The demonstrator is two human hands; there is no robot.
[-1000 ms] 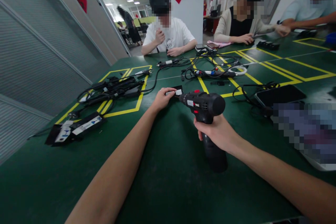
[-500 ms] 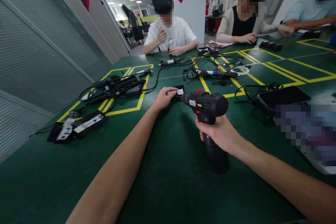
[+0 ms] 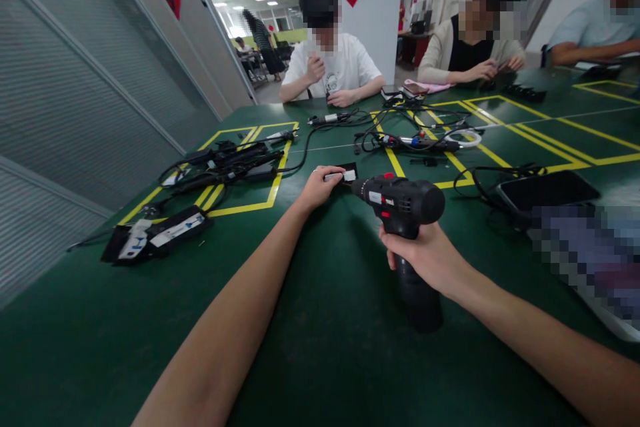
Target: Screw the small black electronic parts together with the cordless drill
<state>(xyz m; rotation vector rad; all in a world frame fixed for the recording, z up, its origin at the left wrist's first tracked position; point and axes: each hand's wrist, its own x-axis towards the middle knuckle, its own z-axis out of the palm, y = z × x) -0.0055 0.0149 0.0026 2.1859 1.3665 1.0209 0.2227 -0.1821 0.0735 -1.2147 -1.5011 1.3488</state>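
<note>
My right hand [image 3: 425, 250] is wrapped round the grip of a black cordless drill [image 3: 403, 200] with red buttons. The drill points forward and left, its battery base low over the green table [image 3: 320, 347]. At its tip lies a small flat black piece with a white label [image 3: 350, 174]. My left hand [image 3: 320, 187] grips this piece from the left, fingers bent over it. Whether the drill's bit touches the piece is hard to tell, as the chuck partly covers that spot.
Black cables and tools [image 3: 225, 163] lie left inside yellow tape lines. Nearer is a black pouch with white labels [image 3: 155, 233]. Further cables and a screwdriver-like tool [image 3: 415, 141] lie ahead. A phone [image 3: 550, 187] is at right. Co-workers sit across the table.
The view has shifted slightly, so everything sits a little further right. Both hands and the drill keep nearly the same pose. A co-worker at the right has drawn one hand in.
</note>
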